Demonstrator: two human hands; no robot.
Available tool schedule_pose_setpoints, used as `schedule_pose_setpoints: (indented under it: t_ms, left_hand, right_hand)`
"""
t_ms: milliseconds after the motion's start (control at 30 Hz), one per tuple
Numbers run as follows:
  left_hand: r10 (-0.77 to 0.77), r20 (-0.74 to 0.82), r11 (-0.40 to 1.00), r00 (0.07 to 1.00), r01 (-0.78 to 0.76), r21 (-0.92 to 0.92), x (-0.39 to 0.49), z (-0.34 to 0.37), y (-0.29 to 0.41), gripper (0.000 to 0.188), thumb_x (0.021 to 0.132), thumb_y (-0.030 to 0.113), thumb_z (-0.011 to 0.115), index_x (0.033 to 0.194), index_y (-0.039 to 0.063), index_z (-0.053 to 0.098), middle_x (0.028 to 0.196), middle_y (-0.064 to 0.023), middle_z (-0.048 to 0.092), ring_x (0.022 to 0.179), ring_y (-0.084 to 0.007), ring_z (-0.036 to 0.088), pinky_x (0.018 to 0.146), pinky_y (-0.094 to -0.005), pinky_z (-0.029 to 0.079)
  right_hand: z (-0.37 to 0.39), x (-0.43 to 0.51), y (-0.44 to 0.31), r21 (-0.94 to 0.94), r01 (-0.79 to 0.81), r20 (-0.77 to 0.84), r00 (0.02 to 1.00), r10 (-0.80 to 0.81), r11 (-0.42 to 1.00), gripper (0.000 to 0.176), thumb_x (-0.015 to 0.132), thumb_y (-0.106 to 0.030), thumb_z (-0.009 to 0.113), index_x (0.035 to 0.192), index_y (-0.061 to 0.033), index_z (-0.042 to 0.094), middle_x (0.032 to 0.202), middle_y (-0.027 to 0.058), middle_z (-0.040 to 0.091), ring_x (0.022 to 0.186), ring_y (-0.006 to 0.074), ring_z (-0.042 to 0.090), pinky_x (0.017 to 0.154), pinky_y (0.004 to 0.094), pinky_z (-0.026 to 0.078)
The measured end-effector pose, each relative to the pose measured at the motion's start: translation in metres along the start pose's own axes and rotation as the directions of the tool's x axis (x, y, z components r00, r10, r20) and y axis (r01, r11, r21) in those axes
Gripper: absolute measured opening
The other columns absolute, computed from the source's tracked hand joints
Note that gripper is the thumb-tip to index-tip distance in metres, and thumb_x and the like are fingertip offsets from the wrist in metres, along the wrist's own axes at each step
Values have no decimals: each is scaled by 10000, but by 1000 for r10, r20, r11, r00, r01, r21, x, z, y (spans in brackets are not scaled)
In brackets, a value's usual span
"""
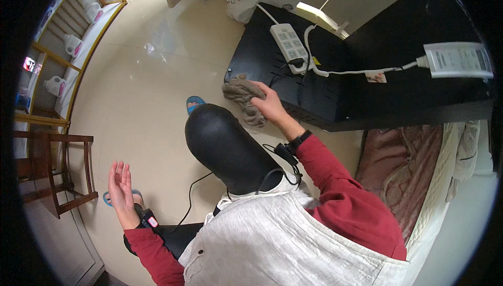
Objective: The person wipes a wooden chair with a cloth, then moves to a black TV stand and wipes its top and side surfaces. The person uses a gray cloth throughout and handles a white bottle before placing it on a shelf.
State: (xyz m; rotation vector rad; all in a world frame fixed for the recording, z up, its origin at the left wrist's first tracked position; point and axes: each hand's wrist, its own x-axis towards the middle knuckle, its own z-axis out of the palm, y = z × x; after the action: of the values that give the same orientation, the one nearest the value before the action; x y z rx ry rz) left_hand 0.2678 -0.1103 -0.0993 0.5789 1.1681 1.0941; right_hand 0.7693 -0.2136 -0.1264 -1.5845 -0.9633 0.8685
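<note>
My right hand (pixel 269 103) grips a crumpled grey-brown cloth (pixel 244 96) at the left front corner of a black cabinet (pixel 257 56). Part of the cloth lies against the cabinet's edge, and its lower end hangs down beside it. My left hand (pixel 121 186) is held out on the left, palm up with fingers extended, and holds nothing. On the cabinet's black surface lies a white power strip (pixel 289 42) with a dark plug in its near end. A white cable (pixel 361 72) runs from there to a white adapter box (pixel 458 61) on the right.
A shelf (pixel 88 56) with several white jugs (pixel 73 45) curves along the left. Below it stands a brown wooden chair (pixel 70 172). A thin black cord (pixel 191 195) trails by my legs. At right lies a pinkish patterned cushion (pixel 397 168). The floor (pixel 129 121) is glossy tile.
</note>
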Motion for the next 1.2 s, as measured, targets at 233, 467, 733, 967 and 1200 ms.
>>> schedule_pose_setpoints:
  t_ms: [233,467,733,967,1200]
  left_hand:
    - [116,121,993,986,-116,-10,-57,16,8,430,986,254,533,1327,-5,491,1284,-134,547,1168,-231,561,979,-304,466]
    - [201,209,976,957,-177,-128,-107,30,32,432,999,225,508,1351,-19,457,1300,-154,535,1181,-241,555,1003,-325,468]
    - [236,288,962,928,-181,-206,-110,43,60,405,1002,200,497,1342,-16,462,1306,-154,536,1194,-250,549,990,-329,486]
    - [167,224,962,960,-108,-253,-87,41,61,371,988,183,524,1303,-10,503,1274,-138,564,1188,-252,553,972,-332,501]
    - [112,235,971,965,-56,-235,-80,48,45,367,978,185,545,1296,3,515,1250,-125,581,1167,-248,566,967,-331,502]
  right_hand:
    - [-113,-83,-40,-108,19,-182,983,-39,994,499,774,-117,591,1251,20,545,1188,142,608,1073,202,573,914,325,461]
    - [-158,-113,27,-750,-271,-396,915,-82,603,626,846,-178,589,1425,-74,373,1505,227,233,1329,403,352,1030,505,378]
    - [-172,-73,89,-764,-354,-430,903,-16,540,715,903,-143,555,1501,-59,173,1550,260,96,1405,475,165,1063,580,309]
    - [-216,7,87,-661,-547,-562,815,144,514,739,874,-102,592,1494,-76,191,1553,248,97,1396,468,190,1079,573,307]
    - [-260,68,100,-695,-548,-582,809,83,466,670,896,-109,548,1478,-50,222,1543,224,163,1395,437,210,1099,582,269]
